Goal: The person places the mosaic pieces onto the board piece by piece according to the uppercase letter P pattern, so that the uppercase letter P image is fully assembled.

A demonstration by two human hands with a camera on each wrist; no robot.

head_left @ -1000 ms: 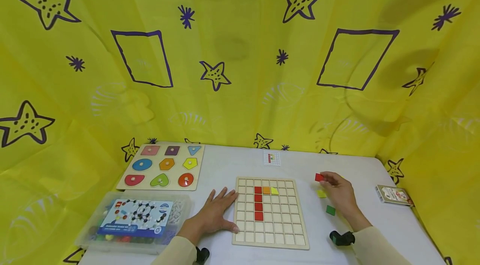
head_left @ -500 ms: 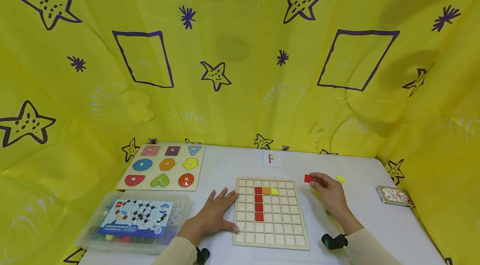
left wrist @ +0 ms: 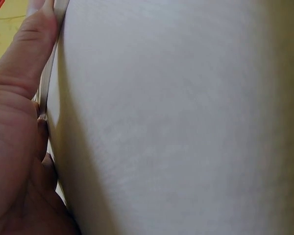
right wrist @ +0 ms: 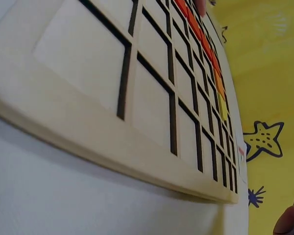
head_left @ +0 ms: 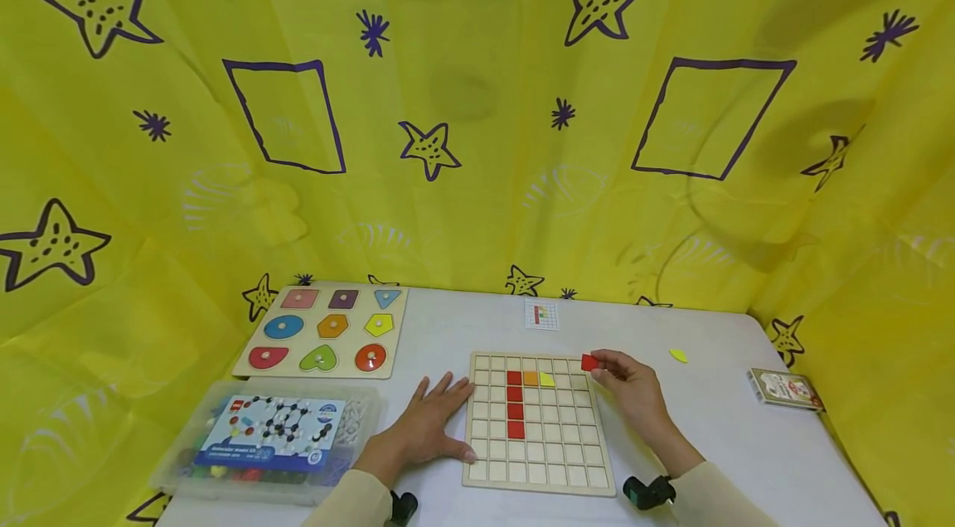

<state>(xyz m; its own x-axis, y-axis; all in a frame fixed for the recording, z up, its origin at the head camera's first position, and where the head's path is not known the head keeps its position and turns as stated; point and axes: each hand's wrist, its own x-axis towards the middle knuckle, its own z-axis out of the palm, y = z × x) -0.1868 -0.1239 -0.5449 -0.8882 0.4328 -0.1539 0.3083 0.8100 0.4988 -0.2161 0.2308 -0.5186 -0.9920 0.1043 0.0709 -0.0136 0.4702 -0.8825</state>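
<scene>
My right hand (head_left: 630, 390) pinches a small red square tile (head_left: 589, 363) between thumb and fingertips, over the far right corner of the wooden grid board (head_left: 563, 452). My left hand (head_left: 425, 427) rests with fingers spread along the board's left edge, fingertips and thumb touching the rim. In the left wrist view its thumb (left wrist: 27, 54) lies against the board's side. Set in the grid are a column of red tiles (head_left: 516, 430), an orange tile (head_left: 530, 379) and a yellow tile (head_left: 547, 380). The right wrist view shows the board's near corner, with few fingers visible.
A small card with a printed coloured grid (head_left: 540, 315) lies behind the board. A yellow leaf-shaped piece (head_left: 678, 355) and a card box (head_left: 785, 389) lie right. Left stand a shape puzzle (head_left: 351, 345) and a clear molecular-model box (head_left: 269, 436). A yellow curtain (head_left: 477, 220) encloses the table.
My right hand has carried the red tile leftward, from the table at the right to the board's far right corner. The green and yellow tiles there are now hidden. My left hand stays put.
</scene>
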